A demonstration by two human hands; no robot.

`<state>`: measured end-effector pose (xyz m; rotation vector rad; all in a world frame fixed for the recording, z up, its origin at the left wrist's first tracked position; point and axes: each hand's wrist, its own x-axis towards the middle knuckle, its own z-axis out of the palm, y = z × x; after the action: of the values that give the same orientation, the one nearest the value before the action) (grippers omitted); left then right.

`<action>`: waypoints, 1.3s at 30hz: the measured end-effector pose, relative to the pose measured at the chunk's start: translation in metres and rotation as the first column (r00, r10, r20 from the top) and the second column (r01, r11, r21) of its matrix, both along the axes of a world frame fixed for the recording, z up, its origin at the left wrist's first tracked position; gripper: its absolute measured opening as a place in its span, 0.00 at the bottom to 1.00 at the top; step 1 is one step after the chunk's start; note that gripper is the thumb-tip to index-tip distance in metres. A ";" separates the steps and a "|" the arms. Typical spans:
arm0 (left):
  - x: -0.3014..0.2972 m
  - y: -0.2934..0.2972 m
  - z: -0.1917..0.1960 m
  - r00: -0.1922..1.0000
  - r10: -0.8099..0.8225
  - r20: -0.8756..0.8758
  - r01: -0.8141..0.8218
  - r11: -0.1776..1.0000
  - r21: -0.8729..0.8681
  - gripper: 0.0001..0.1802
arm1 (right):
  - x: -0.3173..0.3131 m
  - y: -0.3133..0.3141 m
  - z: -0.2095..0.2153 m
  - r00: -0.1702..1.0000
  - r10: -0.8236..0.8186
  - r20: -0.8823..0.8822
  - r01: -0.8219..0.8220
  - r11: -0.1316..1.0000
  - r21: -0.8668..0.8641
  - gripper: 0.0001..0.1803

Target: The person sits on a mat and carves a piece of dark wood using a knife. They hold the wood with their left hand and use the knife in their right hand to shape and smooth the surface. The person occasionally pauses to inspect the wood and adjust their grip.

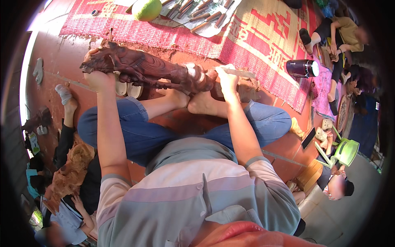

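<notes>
Beyond carving (153, 69): mat (263, 35) w/ tools (212, 17) (fruit (147, 10) L, flask (298, 68) R).

On the red tile floor (53, 61) lie pale slippers (135, 92) and a red-yellow mat (255, 61), which carries a green fruit (147, 10), a whitish sheet (210, 32) with tools (200, 26) and a dark flask (298, 68).

Grips partly covered, edges cropped, far corners blurred.
The carved wooden figure (158, 71) hides part of the left hand (100, 81) and covers portions of the pale slippers (135, 91) behind it; whether its bright patches are paint or glare cannot be told. The right hand (227, 80) covers part of a pale flat strip (243, 74), whose kind stays unclear. The top edge cuts off the woven mat (267, 51) and the tool-strewn sheet (228, 19); a tan-shirted person (347, 33) has a blurred head.
</notes>
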<state>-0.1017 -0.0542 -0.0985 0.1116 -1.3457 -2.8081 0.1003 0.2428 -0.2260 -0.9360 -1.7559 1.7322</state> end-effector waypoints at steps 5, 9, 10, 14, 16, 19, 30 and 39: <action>0.002 0.007 0.004 0.997 0.071 -0.043 -0.074 0.993 -0.091 0.13 | -0.011 -0.025 0.001 0.969 0.194 0.153 -0.241 0.873 0.424 0.07; 0.000 0.000 -0.003 1.000 0.015 -0.021 -0.016 0.999 -0.039 0.13 | 0.002 -0.015 0.012 0.994 0.110 0.013 -0.110 0.953 0.283 0.04; -0.001 0.000 -0.002 0.999 0.025 -0.026 -0.026 0.999 -0.040 0.13 | 0.000 -0.015 0.012 0.993 0.117 0.008 -0.116 0.967 0.227 0.04; 0.002 0.007 0.004 0.998 0.058 -0.036 -0.061 0.995 -0.077 0.13 | -0.012 -0.027 0.002 0.954 0.210 0.216 -0.301 0.666 0.683 0.05; 0.001 0.002 -0.003 1.000 0.030 -0.006 -0.031 0.998 -0.048 0.13 | -0.005 -0.019 0.000 0.959 0.217 0.180 -0.278 0.838 0.470 0.06; -0.002 -0.002 -0.004 0.999 0.030 -0.012 -0.030 0.998 -0.047 0.13 | 0.004 -0.004 -0.002 0.991 0.119 0.062 -0.129 0.973 0.190 0.05; 0.002 0.002 -0.004 0.999 0.033 -0.029 -0.034 0.999 -0.036 0.12 | 0.004 -0.012 0.016 0.989 0.145 0.002 -0.145 0.988 0.053 0.05; 0.005 0.005 -0.001 0.999 0.036 -0.035 -0.037 0.998 -0.051 0.13 | -0.002 -0.014 -0.001 0.995 0.094 0.015 -0.094 0.939 0.330 0.05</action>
<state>-0.0965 -0.0493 -0.0992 0.0863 -1.3931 -2.7303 0.0978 0.2287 -0.2267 -0.7142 -2.0383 1.4276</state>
